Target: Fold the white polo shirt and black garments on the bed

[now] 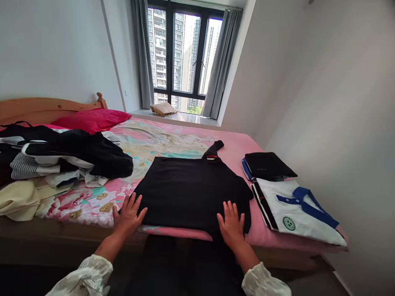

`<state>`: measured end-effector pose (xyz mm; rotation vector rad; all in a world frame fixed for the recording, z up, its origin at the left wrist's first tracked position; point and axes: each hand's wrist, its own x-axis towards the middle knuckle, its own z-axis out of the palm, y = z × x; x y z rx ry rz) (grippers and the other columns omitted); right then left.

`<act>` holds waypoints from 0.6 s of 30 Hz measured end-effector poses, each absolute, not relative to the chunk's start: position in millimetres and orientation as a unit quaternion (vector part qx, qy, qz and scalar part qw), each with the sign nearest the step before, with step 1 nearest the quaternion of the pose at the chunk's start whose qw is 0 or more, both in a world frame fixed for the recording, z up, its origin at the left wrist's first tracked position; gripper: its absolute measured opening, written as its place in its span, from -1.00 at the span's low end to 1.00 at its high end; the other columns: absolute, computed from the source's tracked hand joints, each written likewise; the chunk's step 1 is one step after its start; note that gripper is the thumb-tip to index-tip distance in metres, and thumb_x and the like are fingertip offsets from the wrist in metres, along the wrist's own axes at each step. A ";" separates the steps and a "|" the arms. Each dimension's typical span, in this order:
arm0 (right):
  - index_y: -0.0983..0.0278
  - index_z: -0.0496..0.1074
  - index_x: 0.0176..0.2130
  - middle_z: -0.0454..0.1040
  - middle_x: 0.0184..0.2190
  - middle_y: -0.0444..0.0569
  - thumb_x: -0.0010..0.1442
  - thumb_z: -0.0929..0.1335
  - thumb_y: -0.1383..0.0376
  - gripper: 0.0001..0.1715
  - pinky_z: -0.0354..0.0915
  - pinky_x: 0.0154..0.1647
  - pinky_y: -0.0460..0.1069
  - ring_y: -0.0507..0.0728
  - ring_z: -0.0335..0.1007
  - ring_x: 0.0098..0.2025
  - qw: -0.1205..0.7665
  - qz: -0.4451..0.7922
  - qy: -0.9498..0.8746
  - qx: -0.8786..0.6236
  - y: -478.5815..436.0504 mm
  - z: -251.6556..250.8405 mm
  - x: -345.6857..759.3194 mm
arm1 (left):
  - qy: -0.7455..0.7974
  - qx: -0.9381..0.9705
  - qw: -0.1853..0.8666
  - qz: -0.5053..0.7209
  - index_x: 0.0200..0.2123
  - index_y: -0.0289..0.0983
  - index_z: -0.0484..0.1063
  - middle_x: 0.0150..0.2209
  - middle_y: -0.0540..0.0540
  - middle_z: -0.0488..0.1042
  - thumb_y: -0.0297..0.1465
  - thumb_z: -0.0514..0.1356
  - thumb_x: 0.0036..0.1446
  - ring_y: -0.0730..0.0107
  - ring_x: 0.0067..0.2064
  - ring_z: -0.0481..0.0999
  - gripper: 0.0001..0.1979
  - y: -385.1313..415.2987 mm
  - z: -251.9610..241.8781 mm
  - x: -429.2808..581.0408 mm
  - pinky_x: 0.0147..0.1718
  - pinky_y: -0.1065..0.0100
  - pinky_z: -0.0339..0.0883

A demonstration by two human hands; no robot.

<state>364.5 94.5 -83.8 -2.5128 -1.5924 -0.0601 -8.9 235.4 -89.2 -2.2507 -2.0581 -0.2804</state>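
A black collared shirt (185, 189) lies spread on the bed, its collar pointing up and to the right, with a bit of red at the neck. My left hand (128, 216) rests at the shirt's near left edge, palm down with fingers spread. On the near right part of the shirt my right hand (232, 224) lies flat, fingers apart. Neither hand grips the cloth. Part of the shirt's near right edge hangs toward the bed's front edge, partly hidden by my right hand.
A heap of loose clothes (77, 156) covers the bed's left side, near a red pillow (92, 119). To the right are folded dark clothes (268, 165) and a folded white shirt with a blue collar (286, 209). A paper bag (163, 108) sits on the windowsill.
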 end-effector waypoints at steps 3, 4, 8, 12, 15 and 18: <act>0.13 0.07 0.28 -0.11 0.34 -0.12 0.30 0.03 0.05 -0.38 -0.32 0.28 0.33 0.19 -0.32 0.37 0.104 0.012 -0.614 -0.782 99.8 -87.3 326.1 | -0.620 -0.781 0.031 -0.072 0.26 -0.05 0.07 0.35 0.00 -0.07 -0.17 -0.09 0.23 0.19 0.36 -0.17 -0.47 225.3 -94.2 2.6 0.21 -0.18 -0.49; 0.14 0.09 0.27 -0.09 0.34 -0.12 0.30 0.05 0.04 -0.38 -0.33 0.29 0.33 0.20 -0.29 0.37 0.100 0.024 -0.625 -0.774 99.1 -93.1 320.4 | -0.631 -0.773 0.024 -0.063 0.26 -0.07 0.09 0.35 -0.02 -0.04 -0.19 -0.09 0.23 0.19 0.36 -0.14 -0.48 223.4 -98.4 0.9 0.22 -0.17 -0.48; 0.20 0.05 0.29 -0.08 0.34 -0.06 0.29 0.08 0.05 -0.34 -0.34 0.31 0.27 0.19 -0.25 0.36 0.090 0.024 -0.637 -0.765 93.1 -118.3 322.7 | -0.670 -0.740 0.026 -0.059 0.27 -0.14 0.08 0.34 -0.07 0.00 -0.21 -0.08 0.22 0.22 0.35 -0.08 -0.45 221.6 -114.3 -16.7 0.23 -0.10 -0.42; 0.19 0.06 0.29 -0.08 0.34 -0.08 0.28 0.08 0.05 -0.35 -0.32 0.31 0.26 0.19 -0.24 0.36 0.089 0.017 -0.631 -0.770 92.1 -125.0 327.0 | -0.680 -0.730 0.025 -0.069 0.24 -0.11 0.14 0.32 -0.06 0.05 -0.23 -0.03 0.19 0.21 0.33 -0.03 -0.47 226.4 -111.1 -21.8 0.22 -0.09 -0.33; 0.20 0.07 0.28 -0.08 0.34 -0.08 0.28 0.08 0.05 -0.34 -0.30 0.31 0.26 0.19 -0.24 0.36 0.093 0.013 -0.630 -0.771 92.3 -124.4 324.1 | -0.716 -0.693 0.008 -0.082 0.20 -0.16 0.22 0.27 -0.14 0.17 -0.22 -0.04 0.20 0.15 0.26 0.14 -0.50 240.3 -96.3 -22.1 0.18 0.03 -0.07; 0.21 0.08 0.28 -0.07 0.33 -0.07 0.28 0.07 0.05 -0.35 -0.30 0.31 0.28 0.21 -0.23 0.36 0.096 0.012 -0.632 -0.769 92.5 -124.9 322.4 | -0.748 -0.658 0.000 -0.088 0.11 -0.26 0.32 0.12 -0.25 0.37 -0.21 -0.10 0.22 0.07 0.13 0.31 -0.51 264.5 -79.3 -27.9 0.06 0.09 0.11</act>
